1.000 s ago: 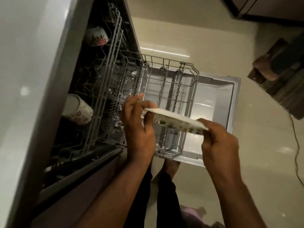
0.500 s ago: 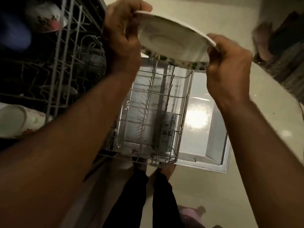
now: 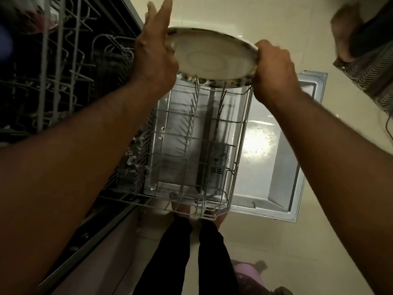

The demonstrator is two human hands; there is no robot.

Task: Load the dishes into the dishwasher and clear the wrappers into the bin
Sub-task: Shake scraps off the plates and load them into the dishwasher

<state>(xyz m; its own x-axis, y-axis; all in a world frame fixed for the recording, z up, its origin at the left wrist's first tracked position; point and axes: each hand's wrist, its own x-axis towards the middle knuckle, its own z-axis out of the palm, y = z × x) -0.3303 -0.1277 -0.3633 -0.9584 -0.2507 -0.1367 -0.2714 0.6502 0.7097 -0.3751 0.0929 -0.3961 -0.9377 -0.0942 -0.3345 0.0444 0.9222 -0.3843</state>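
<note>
Pale tiled floor (image 3: 276,241) surrounds an open dishwasher whose upper rack (image 3: 53,67) sits at the left. The left hand (image 3: 154,58) presses the plate (image 3: 212,58) at its left rim, fingers extended straight. The plate hangs over the pulled-out lower rack (image 3: 195,150). The right hand (image 3: 274,69) grips its right rim, above the open door (image 3: 280,167).

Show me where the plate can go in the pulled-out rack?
The lower rack looks bare between its two rows of tines, below the plate held by the left hand and right hand. The rack's left side, by the tub, looks crowded.
</note>
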